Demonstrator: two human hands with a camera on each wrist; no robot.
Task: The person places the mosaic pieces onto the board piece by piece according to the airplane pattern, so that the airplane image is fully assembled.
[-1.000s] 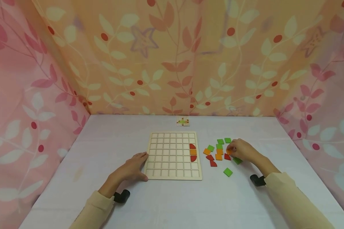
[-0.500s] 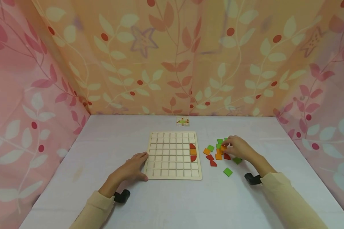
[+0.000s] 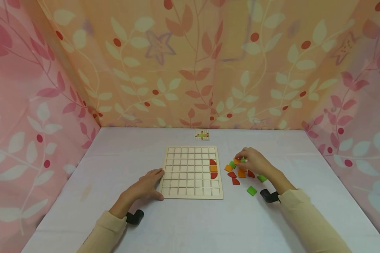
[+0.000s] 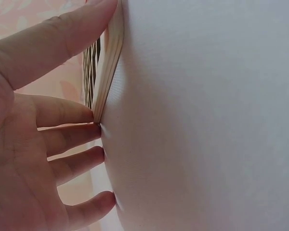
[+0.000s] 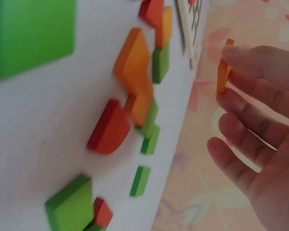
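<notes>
My right hand (image 3: 255, 161) pinches an orange square tile (image 5: 224, 70) between thumb and fingers, held above the table and the loose tiles. My left hand (image 3: 145, 184) touches the left edge of a wooden grid board (image 3: 187, 168), thumb at its near corner and fingers fairly straight along the side. In the board's rightmost column sit a red quarter-round tile (image 3: 212, 162), an orange square (image 3: 213, 168) below it, and another red quarter-round (image 3: 213, 175). Loose orange squares (image 3: 241, 174), red quarter-rounds (image 3: 235, 181) and green squares (image 3: 251, 190) lie right of the board, some hidden under my right hand.
Behind the board lies a small pattern card (image 3: 202, 134) with a coloured grid design. A white cloth (image 3: 190, 225) covers the table. Patterned curtains (image 3: 130, 70) stand at the back and both sides.
My right hand has lifted the orange square tile from the loose pieces and moved left with it, toward the board. The left hand stays at the board's edge.
</notes>
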